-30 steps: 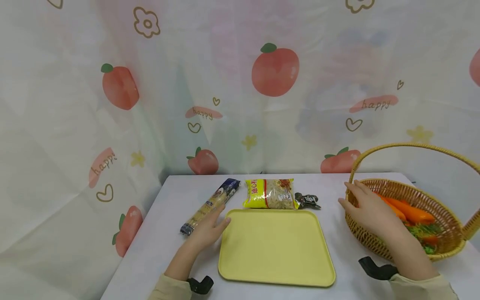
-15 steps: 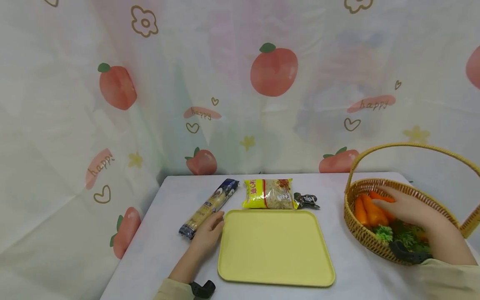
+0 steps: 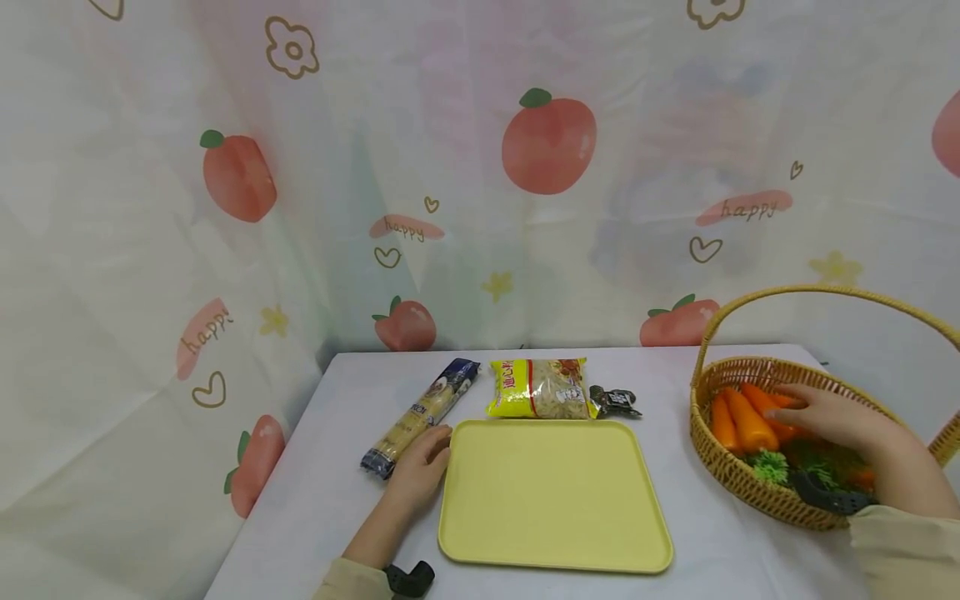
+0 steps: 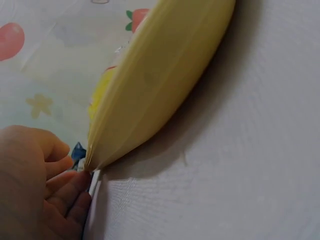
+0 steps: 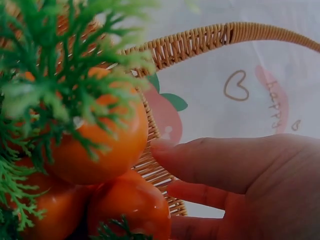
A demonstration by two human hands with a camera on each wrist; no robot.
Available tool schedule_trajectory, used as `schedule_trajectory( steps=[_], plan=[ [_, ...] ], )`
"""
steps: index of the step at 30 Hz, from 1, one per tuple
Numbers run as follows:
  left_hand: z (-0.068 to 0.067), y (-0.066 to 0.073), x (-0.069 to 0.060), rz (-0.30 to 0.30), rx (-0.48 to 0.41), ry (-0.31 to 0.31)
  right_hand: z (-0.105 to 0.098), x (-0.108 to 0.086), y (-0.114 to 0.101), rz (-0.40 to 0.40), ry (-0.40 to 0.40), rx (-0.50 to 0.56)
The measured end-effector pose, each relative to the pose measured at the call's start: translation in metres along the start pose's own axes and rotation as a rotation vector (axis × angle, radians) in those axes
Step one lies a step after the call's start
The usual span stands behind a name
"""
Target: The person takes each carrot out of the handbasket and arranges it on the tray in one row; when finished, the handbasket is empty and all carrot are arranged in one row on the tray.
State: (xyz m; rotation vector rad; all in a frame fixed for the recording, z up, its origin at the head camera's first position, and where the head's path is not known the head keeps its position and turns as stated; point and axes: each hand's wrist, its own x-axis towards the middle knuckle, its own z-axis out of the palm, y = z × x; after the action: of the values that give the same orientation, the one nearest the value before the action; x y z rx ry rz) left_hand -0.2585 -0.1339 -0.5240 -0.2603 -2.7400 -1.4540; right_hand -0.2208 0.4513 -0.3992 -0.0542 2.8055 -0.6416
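From where I stand, the nearest things are the person's pale sleeves, each wrist wearing a black strap (image 3: pixel 411 579). On the white table (image 3: pixel 300 525) a yellow tray (image 3: pixel 555 500) lies flat, and the left hand (image 3: pixel 416 471) rests along its left side, fingers relaxed and a little bent — at the edge, by the look of it, without gripping it.

Over to the right stands a wicker basket (image 3: pixel 731 483), its handle arching high. Feathery greens (image 3: pixel 768 467) show on its near side, with orange carrots (image 3: pixel 752 425) lying beyond them. The right hand (image 3: pixel 840 417) reaches in over the right of the carrots, thumb and fingers apart and fairly straight; I can't tell whether they touch one.

I'd judge the work to be at an early point: the hand is at the carrots, yet every carrot I can see lies inside the basket, so lifting one looks undone.

Farther off, a long noodle packet (image 3: pixel 420 417) slants left of the tray, and past the tray's far edge sit a yellow bag (image 3: pixel 536 390) and a small dark packet (image 3: pixel 615 402) — none of them held. Behind hangs a fruit-printed cloth (image 3: pixel 637 125).
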Motion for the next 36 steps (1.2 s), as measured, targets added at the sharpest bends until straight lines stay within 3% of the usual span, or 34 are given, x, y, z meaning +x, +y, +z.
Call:
schedule_trajectory(
  steps=[3, 7, 14, 25, 32, 36],
  plan=[
    [0.0, 0.001, -0.001, 0.022, 0.023, 0.006, 0.001, 0.002, 0.003, -0.004, -0.055, 0.102],
    [0.0, 0.0, 0.0, 0.05, 0.063, 0.008, 0.001, 0.006, 0.007, -0.023, -0.09, 0.157],
    [0.002, -0.005, 0.002, 0.084, 0.101, 0.009, -0.002, 0.009, 0.009, -0.063, -0.064, 0.103],
    [-0.001, 0.0, -0.001, 0.085, 0.102, -0.01, -0.005, 0.005, 0.007, -0.027, 0.003, 0.059],
    [-0.001, 0.002, -0.001, 0.091, 0.112, -0.015, -0.009, -0.001, 0.005, -0.013, 0.075, 0.086],
    [-0.001, 0.002, -0.001, 0.09, 0.115, -0.017, -0.015, -0.005, -0.003, 0.013, 0.066, 0.138]
  ],
)
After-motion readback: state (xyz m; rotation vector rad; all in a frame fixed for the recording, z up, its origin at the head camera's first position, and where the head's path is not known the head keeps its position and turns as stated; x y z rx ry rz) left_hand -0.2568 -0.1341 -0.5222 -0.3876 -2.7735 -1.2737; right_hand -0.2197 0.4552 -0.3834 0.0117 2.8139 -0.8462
